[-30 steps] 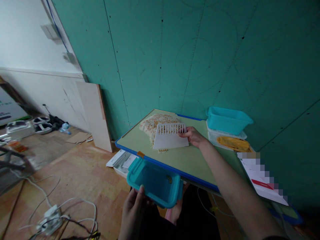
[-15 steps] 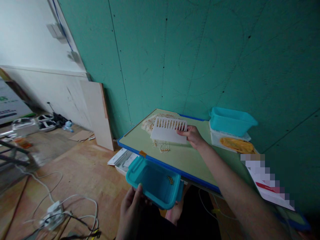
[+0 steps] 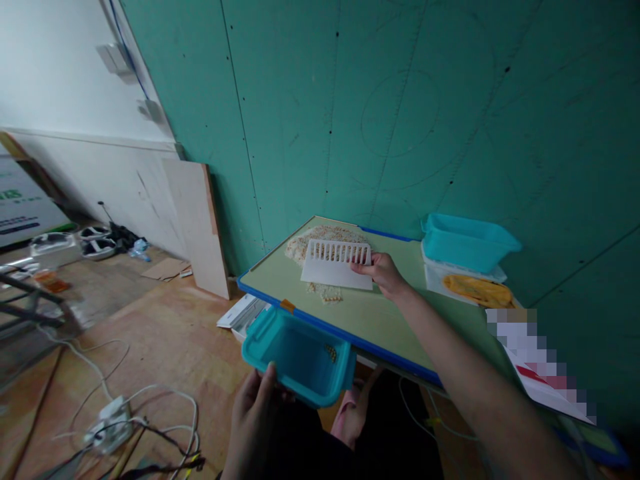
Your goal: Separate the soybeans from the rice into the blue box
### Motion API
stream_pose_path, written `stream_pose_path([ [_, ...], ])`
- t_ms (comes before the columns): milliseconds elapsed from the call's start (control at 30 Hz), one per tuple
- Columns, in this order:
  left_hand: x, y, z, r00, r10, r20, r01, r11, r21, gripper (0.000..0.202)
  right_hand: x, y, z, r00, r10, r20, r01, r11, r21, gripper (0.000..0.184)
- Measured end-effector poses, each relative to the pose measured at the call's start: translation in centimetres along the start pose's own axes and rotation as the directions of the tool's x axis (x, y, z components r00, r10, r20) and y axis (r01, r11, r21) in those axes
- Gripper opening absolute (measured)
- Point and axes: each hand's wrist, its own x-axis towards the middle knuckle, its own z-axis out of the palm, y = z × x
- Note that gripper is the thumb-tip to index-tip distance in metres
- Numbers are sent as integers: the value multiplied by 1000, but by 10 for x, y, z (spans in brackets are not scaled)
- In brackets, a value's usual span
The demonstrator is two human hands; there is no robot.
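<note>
My right hand (image 3: 383, 272) grips the right end of a white slotted scraper (image 3: 336, 270), thumb on top. The scraper is held over the pale green tabletop (image 3: 400, 320), its row of slots toward the far side. Behind it spreads a pile of white and brownish grains (image 3: 305, 243); a smaller patch of grains (image 3: 327, 293) lies on the near side. My left hand (image 3: 257, 393) is closed on the near rim of a teal plastic container (image 3: 295, 353), held at the table's front edge. Some yellowish beans or kernels (image 3: 331, 353) rest in the container's right end.
At the table's right stand a turquoise basin (image 3: 467, 243), a white tray (image 3: 435, 277) with an orange-yellow item (image 3: 477, 290), and a white sheet with red (image 3: 545, 387). A power strip (image 3: 110, 427) with cables lies on the floor at left. A board (image 3: 197, 230) leans on the green wall.
My left hand and the teal container have shifted slightly left. The scraper sits a little lower and tilts differently, with my right hand still gripping it. The camera view has moved slightly.
</note>
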Motion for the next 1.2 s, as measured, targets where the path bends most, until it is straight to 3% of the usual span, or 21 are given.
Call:
stream_pose_path([
  [267,7,7,-8,997,35,-68,-38,999,-33,32,-5,-6,6,999,27,29,-28,999,28,35],
  [600,6,5,-5,999,7,-47,-7,1000,-7,37,-9,-5,9,995,-14,103,15,1000,-6,33],
  [1200,11,-5,-12,999,45,18,-43,997,-71,33,-31,-19,29,994,45,104,-42,999,-32,31],
])
